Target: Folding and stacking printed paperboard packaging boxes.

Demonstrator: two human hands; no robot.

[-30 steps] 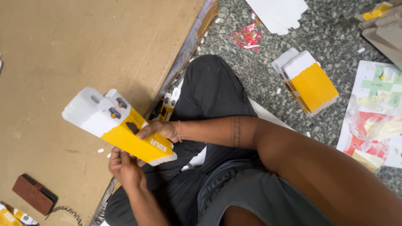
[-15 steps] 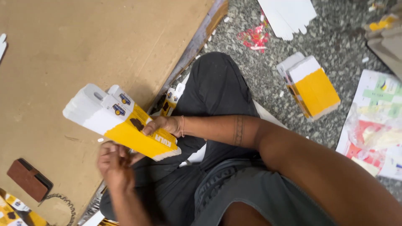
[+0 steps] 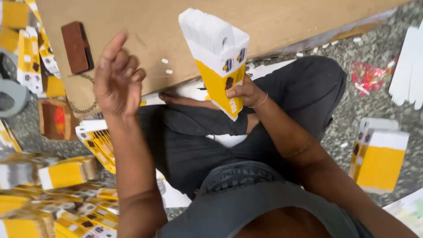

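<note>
Gripping a flattened yellow-and-white carton (image 3: 220,66) near its lower end, the right hand (image 3: 244,91) holds it upright over the lap, white flaps at the top and the yellow panel below; its thumb presses the front face while the other fingers wrap behind, out of sight, so how tightly they close cannot be told. Whether the carton holds anything cannot be seen; it looks flat and unfilled. Below and to the left of the left hand lies a heap of similar flat cartons (image 3: 66,207), yellow and white, some bundled, some fanned out against the person's leg. Well to the right of the right hand, a stack of the same cartons (image 3: 379,154) stands on the speckled grey floor (image 3: 361,97), with red scraps (image 3: 368,77) beyond it. A brown cardboard sheet (image 3: 145,26) lies on the floor behind both hands, and a dark brown block (image 3: 77,46) rests on it just left of the left fingers. The left hand (image 3: 116,77) is raised in the air, holding nothing, its fingers (image 3: 112,46) loosely curled with the forefinger pointing up and slightly apart from the rest. The person sits cross-legged in dark trousers.
</note>
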